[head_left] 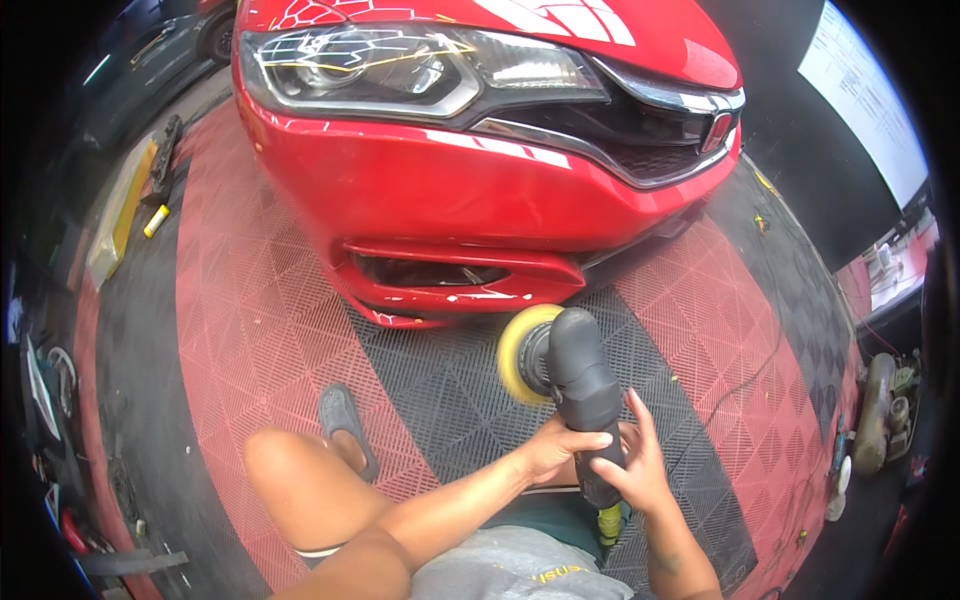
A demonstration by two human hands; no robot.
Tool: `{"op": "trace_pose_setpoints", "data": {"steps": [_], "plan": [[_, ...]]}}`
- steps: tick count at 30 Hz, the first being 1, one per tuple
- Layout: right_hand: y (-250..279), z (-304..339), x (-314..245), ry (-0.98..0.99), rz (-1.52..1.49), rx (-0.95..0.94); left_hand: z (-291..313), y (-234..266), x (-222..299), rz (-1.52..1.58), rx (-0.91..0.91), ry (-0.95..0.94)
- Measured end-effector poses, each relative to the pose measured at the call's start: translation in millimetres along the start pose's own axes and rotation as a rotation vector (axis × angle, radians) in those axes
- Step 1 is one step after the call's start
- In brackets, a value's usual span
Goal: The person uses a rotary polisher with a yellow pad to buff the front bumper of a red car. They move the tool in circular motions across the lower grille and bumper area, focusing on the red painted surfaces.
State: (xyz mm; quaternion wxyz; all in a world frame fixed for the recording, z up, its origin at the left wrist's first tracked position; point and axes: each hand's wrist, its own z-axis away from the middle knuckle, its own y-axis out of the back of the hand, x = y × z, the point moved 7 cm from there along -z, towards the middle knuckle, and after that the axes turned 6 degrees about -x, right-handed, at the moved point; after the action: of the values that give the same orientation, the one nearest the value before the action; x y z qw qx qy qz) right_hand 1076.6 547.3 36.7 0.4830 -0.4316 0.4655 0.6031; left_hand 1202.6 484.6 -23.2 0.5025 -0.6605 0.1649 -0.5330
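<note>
A black power polisher (pixel 585 380) with a round yellow foam pad (pixel 522 355) is held upright before my lap, its pad turned to the left. My left hand (pixel 558 448) wraps round its handle from the left, thumb across the front. From the right, my right hand (pixel 645 470) holds the lower handle, thumb against it and one finger pointing up. A yellow-green sleeve (pixel 609 524) covers the cord end below. Ahead stands a red car's front bumper (pixel 440 195), with pale spots along the lower fog-lamp recess (pixel 430 272). The pad is apart from the bumper.
Red and black grid tiles (pixel 250 330) cover the floor. A thin cord (pixel 745 385) runs across them at right. A long yellow-edged box (pixel 122 215) and a small yellow bottle (pixel 156 221) lie left. A cylindrical tank (pixel 876 415) stands far right.
</note>
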Motion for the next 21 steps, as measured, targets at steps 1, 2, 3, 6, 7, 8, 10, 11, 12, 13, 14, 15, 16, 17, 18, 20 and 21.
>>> {"op": "trace_pose_setpoints", "data": {"steps": [1,2,3,6,7,8,10,11,12,13,14,15,16,17,18,20,21], "plan": [[7,19,9,0.042,-0.081,0.048,-8,-3,5,0.001,0.042,-0.045],[9,44,25,-0.050,-0.155,0.043,-22,-10,14,-0.063,0.069,-0.131],[10,70,43,-0.142,-0.232,0.045,-37,-11,12,-0.051,0.065,-0.115],[12,98,69,-0.329,-0.276,0.093,-72,-14,15,-0.026,0.054,-0.070],[10,99,71,-0.312,-0.258,0.144,-81,-13,18,-0.035,0.090,-0.097],[7,89,57,-0.286,-0.243,0.214,-89,-15,22,-0.042,0.119,-0.123],[2,85,54,-0.313,-0.270,0.286,-101,-15,27,-0.021,0.135,-0.106],[3,83,53,-0.349,-0.290,0.315,-109,-12,25,-0.005,0.130,-0.093],[6,78,51,-0.378,-0.311,0.338,-119,-10,23,0.007,0.126,-0.085],[7,72,44,-0.395,-0.316,0.365,-129,-6,22,-0.017,0.148,-0.105],[11,67,41,-0.433,-0.331,0.392,-142,-4,21,-0.018,0.134,-0.114],[17,61,36,-0.437,-0.333,0.415,-153,-1,22,-0.018,0.118,-0.121],[23,56,31,-0.441,-0.335,0.437,-164,0,22,-0.017,0.104,-0.129],[32,53,29,-0.465,-0.334,0.446,-173,0,21,-0.024,0.147,-0.087],[38,49,25,-0.482,-0.336,0.467,-181,0,22,-0.020,0.158,-0.058],[54,45,21,-0.506,-0.345,0.481,-195,-3,21,-0.012,0.183,0.003],[58,38,13,-0.523,-0.346,0.479,-203,-1,22,0.023,0.197,-0.016]]}}
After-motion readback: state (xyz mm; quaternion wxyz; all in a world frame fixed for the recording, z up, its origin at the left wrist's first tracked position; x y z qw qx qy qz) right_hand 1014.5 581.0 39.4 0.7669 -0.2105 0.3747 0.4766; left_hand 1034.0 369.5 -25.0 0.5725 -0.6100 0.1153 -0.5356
